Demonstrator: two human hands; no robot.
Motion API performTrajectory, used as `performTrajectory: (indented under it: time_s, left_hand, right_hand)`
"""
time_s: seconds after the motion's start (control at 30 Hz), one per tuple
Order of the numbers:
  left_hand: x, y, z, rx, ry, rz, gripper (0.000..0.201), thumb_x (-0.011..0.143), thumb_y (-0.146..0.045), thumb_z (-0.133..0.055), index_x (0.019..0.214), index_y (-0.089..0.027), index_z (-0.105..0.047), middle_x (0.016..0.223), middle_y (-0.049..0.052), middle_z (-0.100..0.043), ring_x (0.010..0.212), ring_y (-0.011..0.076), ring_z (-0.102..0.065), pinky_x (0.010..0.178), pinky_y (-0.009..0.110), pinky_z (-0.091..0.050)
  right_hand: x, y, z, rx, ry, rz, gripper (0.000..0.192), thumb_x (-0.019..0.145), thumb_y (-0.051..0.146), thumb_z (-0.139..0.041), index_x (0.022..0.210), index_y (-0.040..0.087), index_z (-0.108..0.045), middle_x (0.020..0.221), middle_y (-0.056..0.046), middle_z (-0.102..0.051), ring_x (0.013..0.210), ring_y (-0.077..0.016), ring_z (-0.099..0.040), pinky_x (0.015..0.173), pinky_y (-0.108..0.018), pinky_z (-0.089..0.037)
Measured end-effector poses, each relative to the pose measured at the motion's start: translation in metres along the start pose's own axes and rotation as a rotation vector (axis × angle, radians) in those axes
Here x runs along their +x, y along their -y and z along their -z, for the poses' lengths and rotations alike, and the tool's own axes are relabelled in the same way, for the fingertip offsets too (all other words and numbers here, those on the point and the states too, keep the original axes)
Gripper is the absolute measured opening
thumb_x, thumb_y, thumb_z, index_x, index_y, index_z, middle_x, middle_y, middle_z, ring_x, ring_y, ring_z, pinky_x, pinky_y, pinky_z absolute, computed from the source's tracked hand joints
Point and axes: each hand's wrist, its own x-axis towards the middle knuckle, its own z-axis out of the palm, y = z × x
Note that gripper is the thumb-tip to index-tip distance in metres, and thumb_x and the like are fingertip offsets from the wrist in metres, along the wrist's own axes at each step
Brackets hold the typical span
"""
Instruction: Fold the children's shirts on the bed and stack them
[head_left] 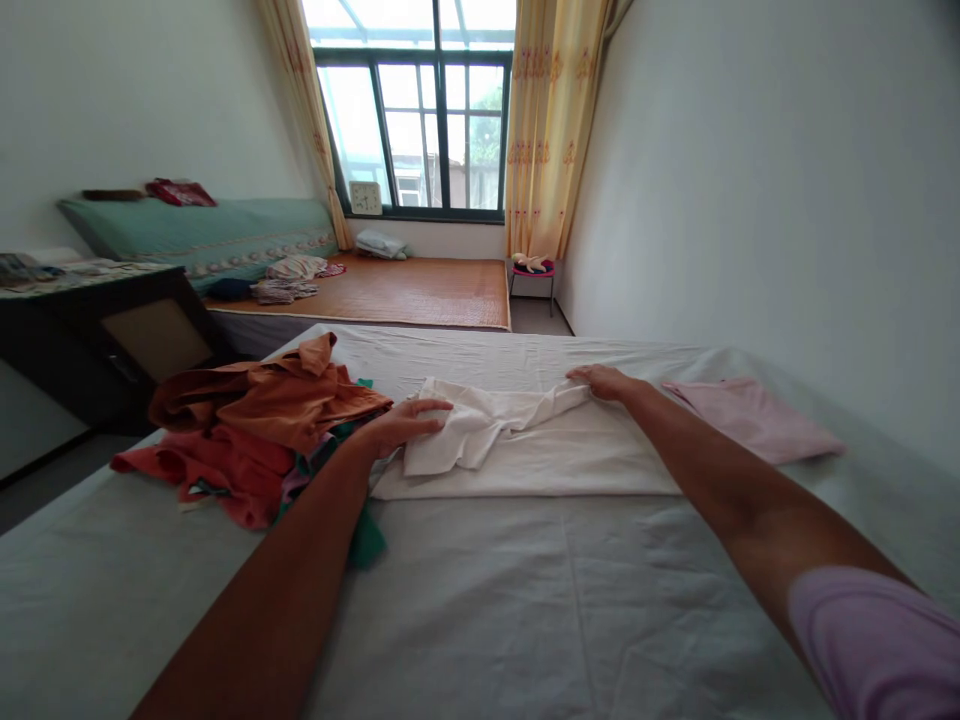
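A white garment (pixel 525 455), partly folded, lies crosswise on the bed in front of me; its exact kind is hard to tell. My left hand (pixel 409 424) grips its bunched left end, fingers reaching over the cloth. At the far right corner my right hand (pixel 600 381) has its fingers closed on the garment's edge. The strip between my hands is twisted and creased. Close to my left hand is a heap of loose clothes, with an orange garment (pixel 277 395) on top and a red one (pixel 225 470) below. Green cloth (pixel 367 538) shows beside my left forearm.
A folded pink garment (pixel 754 418) lies on the bed sheet (pixel 480 600) to the right, near the wall. Beyond stands another bed with a brown mat (pixel 427 290). A dark cabinet (pixel 112 330) is at the left, and a small stool (pixel 534 270) stands below the curtain.
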Motion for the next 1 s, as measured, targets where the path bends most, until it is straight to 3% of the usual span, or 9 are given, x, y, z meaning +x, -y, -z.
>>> performTrajectory:
  time_s: [0.13, 0.27, 0.33, 0.4, 0.53, 0.63, 0.7, 0.83, 1.0]
  left_hand:
    - [-0.001, -0.006, -0.005, -0.101, 0.063, 0.016, 0.075, 0.053, -0.03, -0.087, 0.123, -0.019, -0.062, 0.106, 0.007, -0.07, 0.082, 0.0181, -0.066, 0.069, 0.024, -0.053]
    - [-0.005, -0.018, -0.004, -0.267, -0.003, -0.009, 0.077, 0.057, -0.023, -0.085, 0.129, -0.017, -0.058, 0.103, 0.011, -0.069, 0.071, 0.0146, -0.064, 0.059, 0.022, -0.052]
    - [-0.009, -0.02, 0.0, -0.263, 0.011, -0.021, 0.073, 0.059, -0.023, -0.083, 0.128, -0.017, -0.059, 0.102, 0.011, -0.069, 0.069, 0.0136, -0.064, 0.057, 0.021, -0.051]
    - [-0.013, -0.02, 0.004, -0.165, 0.056, 0.007, 0.065, 0.061, -0.026, -0.082, 0.123, -0.017, -0.064, 0.094, 0.008, -0.07, 0.067, 0.0127, -0.063, 0.055, 0.019, -0.05]
    - [-0.023, -0.019, 0.01, 0.132, 0.158, 0.104, 0.052, 0.064, -0.037, -0.079, 0.11, -0.016, -0.071, 0.069, 0.004, -0.067, 0.058, 0.014, -0.061, 0.049, 0.02, -0.048]
    - [-0.031, -0.023, 0.009, 0.184, 0.13, 0.079, 0.051, 0.065, -0.04, -0.078, 0.11, -0.018, -0.072, 0.069, 0.005, -0.067, 0.058, 0.0149, -0.061, 0.05, 0.021, -0.048]
    - [-0.033, -0.027, 0.006, 0.187, 0.083, 0.049, 0.052, 0.064, -0.041, -0.078, 0.111, -0.021, -0.071, 0.074, 0.004, -0.068, 0.063, 0.0158, -0.062, 0.052, 0.021, -0.049]
    - [-0.027, -0.026, -0.003, 0.234, 0.114, 0.04, 0.053, 0.061, -0.042, -0.079, 0.11, -0.022, -0.072, 0.075, 0.002, -0.066, 0.066, 0.0152, -0.059, 0.054, 0.02, -0.048]
    - [-0.012, -0.015, -0.003, 0.15, 0.058, -0.028, 0.054, 0.057, -0.04, -0.082, 0.104, -0.016, -0.073, 0.061, -0.002, -0.06, 0.052, 0.0089, -0.05, 0.046, 0.016, -0.039]
  right_hand:
    - [-0.012, 0.001, 0.024, -0.129, -0.075, -0.021, 0.045, 0.077, 0.013, -0.054, 0.119, 0.027, -0.064, 0.11, -0.01, -0.067, 0.109, -0.0265, -0.055, 0.089, -0.04, -0.043]
    - [-0.05, -0.012, 0.056, -0.191, -0.444, -0.202, 0.032, 0.085, 0.023, -0.049, 0.112, 0.019, -0.065, 0.112, -0.015, -0.063, 0.108, -0.0316, -0.05, 0.087, -0.043, -0.04]
    - [-0.078, -0.02, 0.06, -0.195, -0.576, -0.306, 0.03, 0.086, 0.023, -0.047, 0.109, 0.016, -0.066, 0.113, -0.016, -0.062, 0.108, -0.0324, -0.049, 0.086, -0.043, -0.04]
    - [-0.108, -0.026, 0.052, -0.204, -0.504, -0.339, 0.027, 0.084, 0.019, -0.048, 0.104, 0.017, -0.067, 0.108, -0.016, -0.063, 0.105, -0.0315, -0.051, 0.085, -0.043, -0.041]
    - [-0.154, -0.03, 0.019, -0.139, -0.12, -0.357, 0.032, 0.076, 0.008, -0.05, 0.094, 0.026, -0.07, 0.113, -0.009, -0.065, 0.108, -0.0285, -0.054, 0.083, -0.043, -0.044]
    - [-0.162, -0.028, 0.007, -0.102, -0.256, -0.408, 0.038, 0.076, 0.006, -0.047, 0.1, 0.026, -0.07, 0.126, -0.008, -0.06, 0.115, -0.0278, -0.052, 0.087, -0.043, -0.045]
    - [-0.158, -0.023, 0.006, -0.054, -0.344, -0.328, 0.037, 0.079, 0.011, -0.048, 0.107, 0.023, -0.068, 0.124, -0.009, -0.061, 0.114, -0.0258, -0.053, 0.093, -0.041, -0.044]
    - [-0.147, -0.006, -0.001, 0.02, -0.269, -0.107, 0.041, 0.077, 0.02, -0.058, 0.116, 0.026, -0.065, 0.124, -0.006, -0.063, 0.116, -0.0245, -0.053, 0.101, -0.041, -0.039]
    - [-0.144, -0.003, -0.004, 0.102, -0.335, -0.268, 0.028, 0.086, 0.027, -0.051, 0.106, 0.024, -0.07, 0.111, -0.008, -0.069, 0.109, -0.0247, -0.057, 0.098, -0.042, -0.041]
